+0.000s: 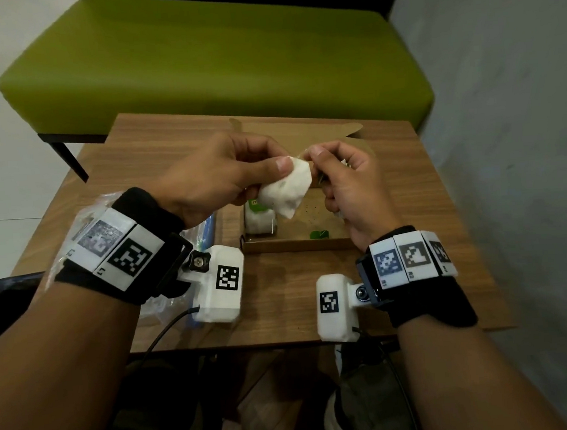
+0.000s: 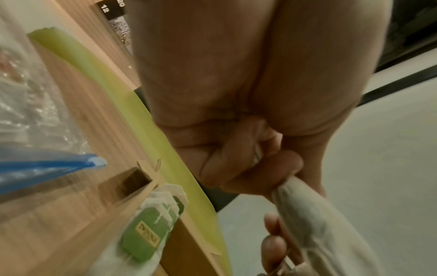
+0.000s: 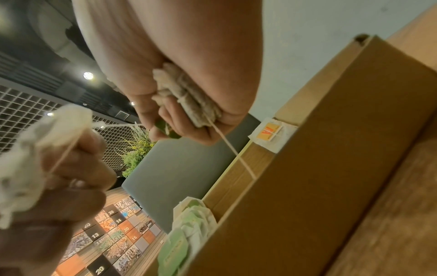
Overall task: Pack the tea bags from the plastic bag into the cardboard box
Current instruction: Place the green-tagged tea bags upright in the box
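My left hand (image 1: 280,171) pinches a white tea bag (image 1: 287,194) by its upper corner, above the open cardboard box (image 1: 294,245). My right hand (image 1: 316,159) is just to the right of it; thumb and forefinger meet at the bag's top, where a string runs. In the right wrist view the right hand (image 3: 179,119) grips a small bunch of tea bags (image 3: 189,104) in its palm, with a green tag between the fingers. Green-tagged tea bags (image 1: 258,216) stand in the box's left end. The plastic bag (image 2: 47,130) lies under my left wrist.
The box stands mid-table on the small wooden table (image 1: 282,303), its lid flap (image 1: 302,132) open at the back. An orange-tagged tea bag (image 3: 272,134) leans at the box's far wall. A green bench (image 1: 215,60) stands beyond the table, with a grey wall to the right.
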The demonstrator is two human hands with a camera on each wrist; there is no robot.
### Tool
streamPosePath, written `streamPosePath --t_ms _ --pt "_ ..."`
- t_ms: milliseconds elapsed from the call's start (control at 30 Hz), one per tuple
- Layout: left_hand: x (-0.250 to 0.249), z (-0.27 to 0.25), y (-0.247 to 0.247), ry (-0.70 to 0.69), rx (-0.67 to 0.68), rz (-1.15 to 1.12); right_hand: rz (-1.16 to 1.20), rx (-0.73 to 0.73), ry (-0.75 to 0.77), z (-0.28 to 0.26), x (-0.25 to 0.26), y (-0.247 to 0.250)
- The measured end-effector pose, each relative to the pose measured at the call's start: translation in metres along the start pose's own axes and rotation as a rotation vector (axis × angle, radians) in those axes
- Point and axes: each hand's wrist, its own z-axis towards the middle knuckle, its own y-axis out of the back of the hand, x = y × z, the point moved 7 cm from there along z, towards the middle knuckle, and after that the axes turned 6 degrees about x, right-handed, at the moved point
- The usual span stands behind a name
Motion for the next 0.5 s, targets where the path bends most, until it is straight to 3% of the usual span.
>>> streamPosePath --t_ms 267,500 --pt "-0.007 0.0 0.021 -0.084 -0.198 -0.194 -0.065 0.179 -0.088 -0.005 -0.008 -0.018" --pt "-0.004 -0.001 0.03 -0.064 -0.357 -0.052 -0.116 0.229 -0.021 -0.007 -0.003 -0.022"
